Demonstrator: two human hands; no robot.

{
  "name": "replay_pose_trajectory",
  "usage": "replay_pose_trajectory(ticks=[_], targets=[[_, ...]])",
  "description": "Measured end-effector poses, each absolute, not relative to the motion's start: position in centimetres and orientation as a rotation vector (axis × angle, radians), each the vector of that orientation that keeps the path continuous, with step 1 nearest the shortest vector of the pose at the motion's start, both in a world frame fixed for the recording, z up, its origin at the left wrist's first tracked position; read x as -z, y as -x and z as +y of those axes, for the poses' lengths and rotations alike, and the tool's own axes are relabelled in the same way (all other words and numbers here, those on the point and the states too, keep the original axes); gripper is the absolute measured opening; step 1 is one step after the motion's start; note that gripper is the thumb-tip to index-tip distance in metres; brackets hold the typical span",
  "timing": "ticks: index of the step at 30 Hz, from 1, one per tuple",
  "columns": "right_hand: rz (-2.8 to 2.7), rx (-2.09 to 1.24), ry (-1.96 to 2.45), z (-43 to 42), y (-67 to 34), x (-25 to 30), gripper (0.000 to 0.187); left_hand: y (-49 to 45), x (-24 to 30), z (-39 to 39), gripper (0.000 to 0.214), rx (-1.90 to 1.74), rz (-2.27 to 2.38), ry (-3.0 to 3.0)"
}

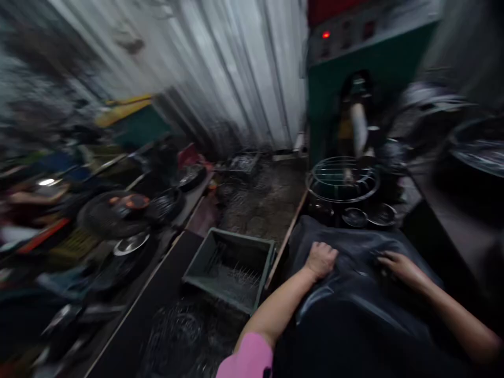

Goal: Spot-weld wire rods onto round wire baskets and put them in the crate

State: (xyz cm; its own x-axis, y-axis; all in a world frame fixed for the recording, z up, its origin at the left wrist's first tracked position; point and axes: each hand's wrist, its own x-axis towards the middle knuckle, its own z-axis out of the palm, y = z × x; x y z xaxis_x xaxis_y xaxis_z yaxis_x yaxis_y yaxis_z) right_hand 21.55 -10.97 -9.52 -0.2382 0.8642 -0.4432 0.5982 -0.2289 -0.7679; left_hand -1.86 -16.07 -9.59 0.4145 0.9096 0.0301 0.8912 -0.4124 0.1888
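My left hand (321, 260) rests knuckles-up on a dark shiny sheet (354, 294) that covers the surface in front of me; its fingers are curled under. My right hand (397, 265) lies on the same sheet further right, its fingers bent and pressing into the dark material. The picture is smeared by motion, so I cannot make out whether either hand grips the sheet. Just beyond the hands stands a round wire fan guard (342, 181) with small dark metal discs (368, 215) beside it.
A green machine (354, 79) with a red light stands behind the wire guard. A grey-green crate (230, 268) holding thin metal pieces sits on the floor at the left. Piles of fan guards and parts (114, 215) crowd the left bench. A corrugated wall (216, 68) closes the back.
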Motion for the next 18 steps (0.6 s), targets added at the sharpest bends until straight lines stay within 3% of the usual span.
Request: replay_pose_trajectory(ticks=[7, 12, 18], targets=[[-1.245, -1.822, 1.474, -11.4, -22.6, 6.7, 0.031, -0.8, 8.8, -14.0, 0.04, -0.842, 1.369, -1.704], [-1.117, -1.958, 1.429, -12.2, -20.8, 5.9, 0.032, -4.7, 7.9, -12.5, 0.054, -0.812, 1.019, -1.457], [-1.072, -1.929, 1.437, -12.1, -22.0, 5.9, 0.033, -5.5, 9.2, -12.5, 0.056, -0.912, 1.089, -1.123]])
